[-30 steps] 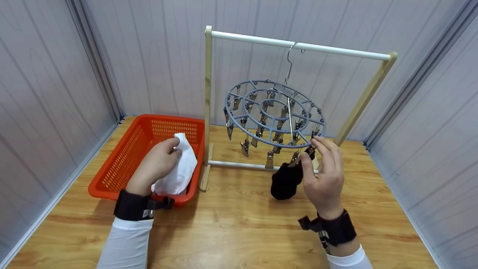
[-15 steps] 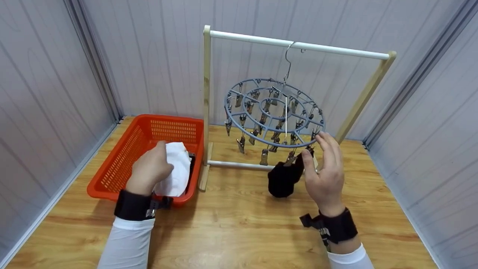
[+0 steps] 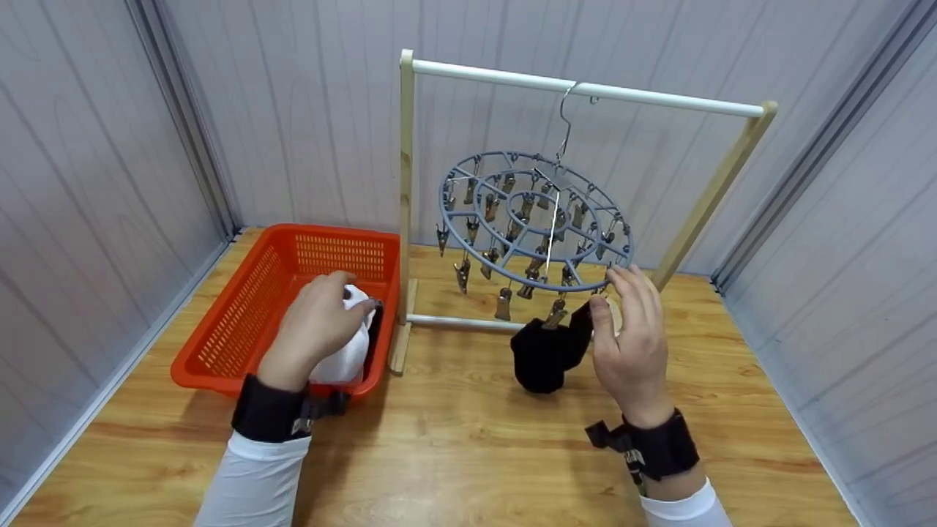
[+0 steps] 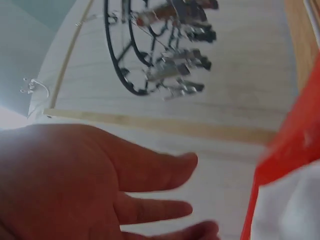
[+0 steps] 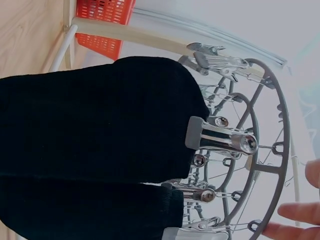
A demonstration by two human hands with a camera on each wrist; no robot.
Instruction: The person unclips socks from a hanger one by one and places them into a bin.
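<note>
My left hand hovers over the right part of an orange basket, just above a white cloth item. In the left wrist view its fingers are extended, apart from the white cloth, holding nothing. A round grey clip hanger hangs at a tilt. My right hand touches the front right of its rim with loosely bent fingers. Black socks dangle beside that hand; the right wrist view shows metal clips gripping their edges.
A wooden stand with a white top bar carries the hanger by its hook. Several bare metal clips hang under the ring. Something dark lies by the white cloth in the basket. Panel walls surround the wooden tabletop.
My left hand has lowered the white cloth into the basket and let go of it. The hanger has turned, carrying the black socks slightly left. My right hand stays by the rim.
</note>
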